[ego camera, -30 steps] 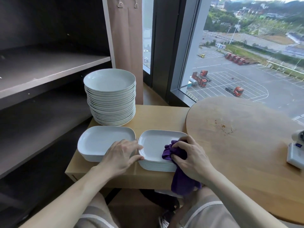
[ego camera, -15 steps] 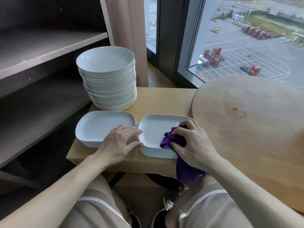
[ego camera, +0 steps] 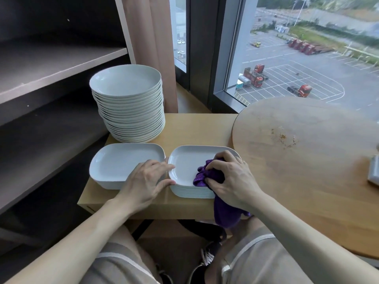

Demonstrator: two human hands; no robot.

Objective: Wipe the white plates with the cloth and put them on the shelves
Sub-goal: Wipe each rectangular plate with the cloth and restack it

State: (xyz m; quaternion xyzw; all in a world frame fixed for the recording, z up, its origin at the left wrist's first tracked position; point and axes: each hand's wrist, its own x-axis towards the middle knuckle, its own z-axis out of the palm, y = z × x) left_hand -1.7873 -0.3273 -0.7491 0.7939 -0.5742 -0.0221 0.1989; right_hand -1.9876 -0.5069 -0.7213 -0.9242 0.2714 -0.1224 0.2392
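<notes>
Shelves [ego camera: 61, 64]: dark boards, left of the table [ego camera: 194, 126].
Round plates [ego camera: 131, 111]: tall white stack at the table's back.
Square plates [ego camera: 184, 167]: two low glossy stacks in front; probably slippery and chippable, so lift one by opposite rims.
Right hand [ego camera: 231, 179]: clenched on the cloth, pressing the right stack's top plate.
Left hand [ego camera: 143, 181]: fingers spread, touching its rim.
Cloth [ego camera: 207, 175]: purple, soft, bunched.

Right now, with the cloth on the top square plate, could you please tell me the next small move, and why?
Probably sweep the purple cloth leftward across the top square plate: the right hand grips it bunched over the plate's right part only, while the left hand touches the left rim, steadying it.
</notes>
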